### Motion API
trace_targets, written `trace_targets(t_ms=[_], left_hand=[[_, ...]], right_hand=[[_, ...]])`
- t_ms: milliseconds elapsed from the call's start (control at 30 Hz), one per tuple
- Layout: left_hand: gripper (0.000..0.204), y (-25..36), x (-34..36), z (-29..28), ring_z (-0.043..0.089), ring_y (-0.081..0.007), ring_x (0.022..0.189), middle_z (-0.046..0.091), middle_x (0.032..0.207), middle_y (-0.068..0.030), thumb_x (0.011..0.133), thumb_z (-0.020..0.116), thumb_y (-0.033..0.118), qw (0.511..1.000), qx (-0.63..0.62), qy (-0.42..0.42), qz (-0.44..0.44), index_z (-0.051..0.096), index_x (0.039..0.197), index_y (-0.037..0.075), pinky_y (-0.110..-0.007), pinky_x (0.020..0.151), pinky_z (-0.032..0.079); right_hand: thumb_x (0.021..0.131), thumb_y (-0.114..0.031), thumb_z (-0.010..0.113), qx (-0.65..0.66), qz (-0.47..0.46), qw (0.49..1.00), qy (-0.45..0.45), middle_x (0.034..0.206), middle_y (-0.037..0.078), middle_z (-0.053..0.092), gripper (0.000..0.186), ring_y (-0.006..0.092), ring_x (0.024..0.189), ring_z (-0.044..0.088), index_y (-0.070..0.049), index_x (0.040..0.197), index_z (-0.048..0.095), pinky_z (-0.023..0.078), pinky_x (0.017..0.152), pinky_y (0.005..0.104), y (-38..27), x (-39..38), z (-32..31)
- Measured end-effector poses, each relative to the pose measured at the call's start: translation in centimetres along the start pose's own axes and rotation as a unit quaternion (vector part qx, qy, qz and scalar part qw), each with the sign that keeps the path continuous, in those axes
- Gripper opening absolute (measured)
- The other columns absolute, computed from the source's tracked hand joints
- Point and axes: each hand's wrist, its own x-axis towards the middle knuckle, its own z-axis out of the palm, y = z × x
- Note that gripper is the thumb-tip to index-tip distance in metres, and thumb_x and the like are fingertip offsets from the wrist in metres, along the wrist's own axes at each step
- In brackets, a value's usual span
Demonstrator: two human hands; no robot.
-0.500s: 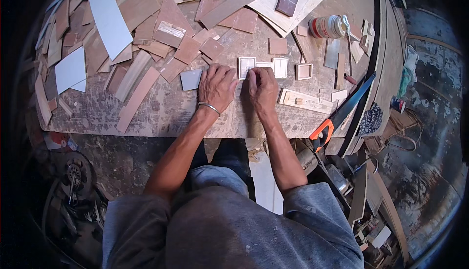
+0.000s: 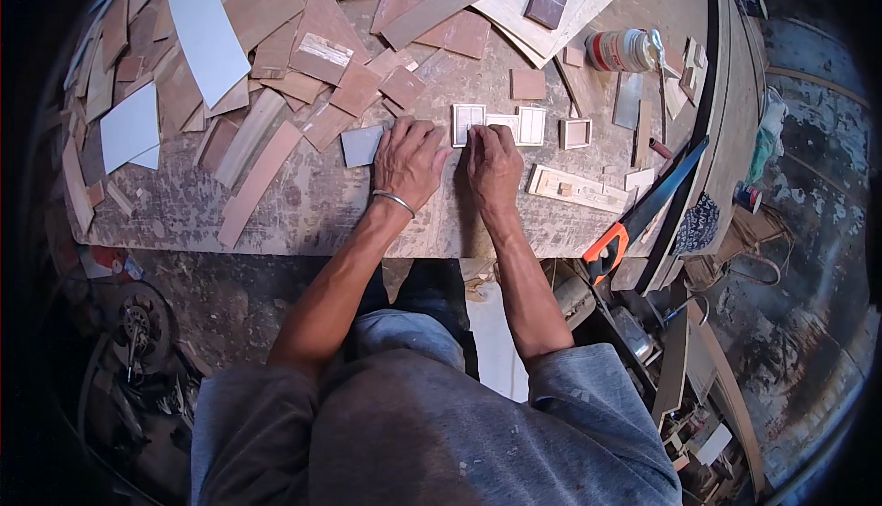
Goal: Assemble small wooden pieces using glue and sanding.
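Observation:
My left hand [image 2: 411, 159] rests on the worn workbench, fingers stretched forward and a little apart. Its fingertips lie beside a small grey-white board [image 2: 363, 147]. Across a narrow gap, the fingers of my right hand [image 2: 493, 168] are pinched together at the lower right edge of a small pale framed wooden panel [image 2: 468, 118]. Whatever is between those fingertips is too small or hidden to make out. Just past this hand lies a second framed panel [image 2: 531, 127], with a pale wooden strip [image 2: 502, 120] between the two. A small box-like frame [image 2: 576, 134] sits farther right.
Wood offcuts [image 2: 262, 38] cover the bench's left and far side. A glue jar [image 2: 622, 50] lies tipped at the back right. An orange-handled saw [image 2: 607, 252] crosses the right front edge, near a pale board [image 2: 579, 190] carrying small pieces.
The view has shifted slightly. My right fingertips have moved very little along the framed panel's edge, and my left hand stays in place.

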Motion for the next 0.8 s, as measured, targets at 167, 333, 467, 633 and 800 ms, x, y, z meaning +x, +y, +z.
trace_targets(t_ms=[167, 333, 467, 633, 800], left_hand=[[0.031, -0.03, -0.11, -0.09, 0.057, -0.034, 0.107, 0.065, 0.108, -0.0111, 0.079, 0.079, 0.016, 1.0, 0.001, -0.004, -0.002, 0.07, 0.106, 0.003, -0.044, 0.091, 0.049], [0.031, -0.11, -0.06, -0.04, 0.057, -0.0337, 0.106, 0.065, 0.108, -0.0112, 0.079, 0.079, 0.015, 1.0, -0.005, 0.001, 0.003, 0.07, 0.106, 0.003, -0.044, 0.091, 0.049], [0.03, -0.21, -0.13, 0.04, 0.058, -0.0335, 0.105, 0.065, 0.108, -0.0113, 0.079, 0.078, 0.013, 1.0, -0.008, 0.006, 0.009, 0.07, 0.106, 0.003, -0.044, 0.09, 0.049], [0.027, -0.16, -0.05, 0.04, 0.057, -0.0289, 0.108, 0.064, 0.108, -0.0075, 0.081, 0.077, 0.016, 1.0, 0.006, 0.001, 0.009, 0.071, 0.104, 0.004, -0.042, 0.089, 0.047], [0.026, -0.12, -0.05, 0.0, 0.057, -0.0292, 0.107, 0.064, 0.107, -0.0076, 0.081, 0.077, 0.016, 1.0, 0.011, 0.005, 0.011, 0.071, 0.103, 0.003, -0.042, 0.089, 0.047]], right_hand=[[0.092, -0.002, 0.066, 0.017, -0.019, 1.0, -0.002, 0.101, 0.018, 0.066, 0.017, 0.0357, 0.082, 0.069, 0.0, 0.109, 0.069, 0.057, 0.068, 0.0413, 0.03, -0.67, -0.16], [0.089, 0.002, 0.068, 0.028, -0.031, 0.999, 0.021, 0.102, 0.018, 0.066, 0.022, 0.0348, 0.083, 0.069, 0.001, 0.111, 0.069, 0.057, 0.069, 0.0408, 0.22, -0.81, -0.27], [0.088, 0.003, 0.069, 0.048, -0.025, 0.998, 0.03, 0.102, 0.018, 0.065, 0.024, 0.034, 0.084, 0.069, 0.0, 0.112, 0.069, 0.057, 0.069, 0.04, 0.33, -0.77, -0.39], [0.089, 0.003, 0.069, 0.044, -0.023, 0.999, 0.018, 0.102, 0.017, 0.066, 0.024, 0.0333, 0.084, 0.069, -0.001, 0.113, 0.069, 0.056, 0.07, 0.0392, 0.49, -0.81, -0.29], [0.088, 0.003, 0.069, 0.051, -0.015, 0.998, 0.015, 0.102, 0.017, 0.066, 0.025, 0.0332, 0.085, 0.07, -0.001, 0.113, 0.069, 0.056, 0.071, 0.0392, 0.4, -0.95, -0.02]])
